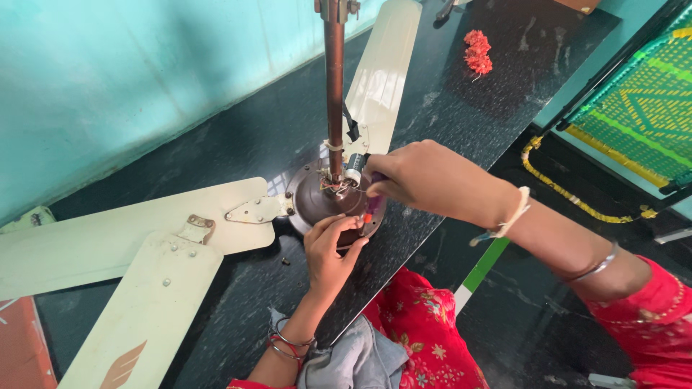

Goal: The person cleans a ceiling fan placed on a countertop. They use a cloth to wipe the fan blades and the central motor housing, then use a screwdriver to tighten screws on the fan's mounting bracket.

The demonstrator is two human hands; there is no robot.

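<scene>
Screwdriver (369, 209) stands gripped in right hand (414, 176), tip beside left hand (330, 248) steadying fan motor (321, 202).

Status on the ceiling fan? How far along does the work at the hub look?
Done: one cream blade lies detached on the dark counter; loose screws lie near it. In hand: the right hand drives a screwdriver at the brown motor hub, and the left hand steadies the hub's rim. Left: two blades remain bracketed on, and the wiring and capacitor by the downrod remain exposed.
</scene>
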